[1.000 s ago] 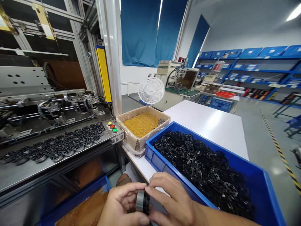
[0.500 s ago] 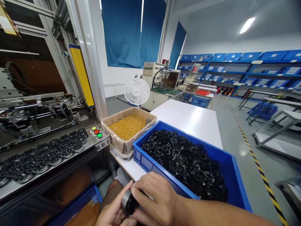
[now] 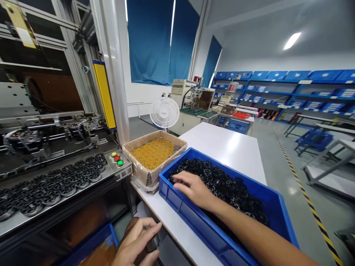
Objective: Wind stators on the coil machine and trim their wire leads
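Observation:
Low in the view, my left hand (image 3: 138, 242) is closed around a stator core (image 3: 153, 243), a short grey metal ring partly covered by the fingers. My right hand (image 3: 194, 189) reaches over the near wall of a blue bin (image 3: 183, 210). Its fingers are slightly parted, with the tips at a heap of black plastic spoked rings (image 3: 216, 181); no ring shows clearly in them. More stator cores with black inserts (image 3: 66, 184) stand in packed rows on the machine's ledge at left.
Beside the bin is a plastic-lined carton (image 3: 146, 179) of yellow rings (image 3: 154, 151). A button box (image 3: 119, 164) sits at the ledge's end, below a yellow post (image 3: 104, 96). Behind are a white table (image 3: 233, 142), a fan (image 3: 164, 112) and blue shelves (image 3: 294, 88).
My right hand has left the stator core and moved up and forward into the blue bin. My left hand keeps the core, slightly lower. The camera view has shifted a little.

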The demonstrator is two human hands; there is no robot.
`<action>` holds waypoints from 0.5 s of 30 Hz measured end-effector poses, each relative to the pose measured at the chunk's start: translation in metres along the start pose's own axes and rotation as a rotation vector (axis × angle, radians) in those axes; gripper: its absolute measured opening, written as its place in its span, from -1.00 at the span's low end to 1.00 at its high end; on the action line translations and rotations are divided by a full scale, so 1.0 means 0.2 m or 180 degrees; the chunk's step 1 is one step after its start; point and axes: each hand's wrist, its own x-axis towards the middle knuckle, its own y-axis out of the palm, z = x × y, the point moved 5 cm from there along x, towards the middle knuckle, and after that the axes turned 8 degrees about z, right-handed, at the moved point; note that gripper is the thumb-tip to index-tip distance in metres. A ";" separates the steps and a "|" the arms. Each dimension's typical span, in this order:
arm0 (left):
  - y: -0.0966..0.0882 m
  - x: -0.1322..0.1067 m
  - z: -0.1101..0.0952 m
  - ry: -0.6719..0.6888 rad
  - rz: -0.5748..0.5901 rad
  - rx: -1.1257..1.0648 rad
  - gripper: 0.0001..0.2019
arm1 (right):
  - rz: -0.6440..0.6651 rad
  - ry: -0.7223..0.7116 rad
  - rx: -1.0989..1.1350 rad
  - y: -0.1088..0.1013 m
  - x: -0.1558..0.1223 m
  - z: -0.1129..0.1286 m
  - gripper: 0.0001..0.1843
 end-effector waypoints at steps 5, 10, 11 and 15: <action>-0.05 0.05 0.05 -0.0231 -0.0160 -0.0121 -0.74 | -0.0226 0.0557 -0.0749 0.01 0.06 -0.38 -0.72; -0.04 0.08 -0.01 0.0021 -0.0549 0.0048 -0.74 | -0.0289 0.0550 -0.0951 0.05 0.05 -0.42 -0.89; -0.04 0.08 -0.02 0.0077 -0.0593 0.0282 -0.72 | -0.0321 0.0550 -0.0925 0.03 0.04 -0.41 -0.92; -0.12 0.03 -0.06 0.0046 -0.0985 0.0720 -0.50 | -0.0494 0.0491 -0.0719 -0.05 0.04 -0.28 -0.83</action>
